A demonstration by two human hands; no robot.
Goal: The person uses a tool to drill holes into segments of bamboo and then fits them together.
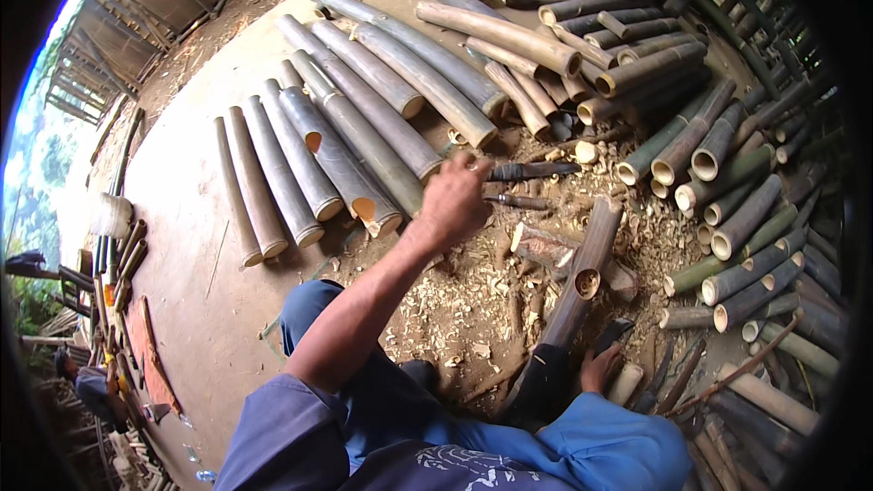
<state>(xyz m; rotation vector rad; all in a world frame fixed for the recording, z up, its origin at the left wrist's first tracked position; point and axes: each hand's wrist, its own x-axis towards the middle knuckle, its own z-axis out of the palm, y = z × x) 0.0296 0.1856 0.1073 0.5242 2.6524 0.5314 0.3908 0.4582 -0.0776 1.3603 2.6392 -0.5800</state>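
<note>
My left hand (455,198) is stretched forward with its fingers curled. What they close on, if anything, is hidden. Just right of it on the ground lie a dark-handled knife (536,170) and a smaller hand tool with a brown handle (518,203). Low on the right, my right hand (600,370) is wrapped around a dark, flat-looking tool (615,335), only partly visible. Between my hands a bamboo tube (596,241) with a round hole cut in its side slants toward me. Its upper part rests across a short log (546,245).
Pale wood shavings (446,309) cover the ground before me. Several long bamboo tubes (364,118) lie in a row ahead and to the left, one with two openings cut in it. Stacked bamboo pieces (727,236) crowd the right side. Another person (95,391) is at far left.
</note>
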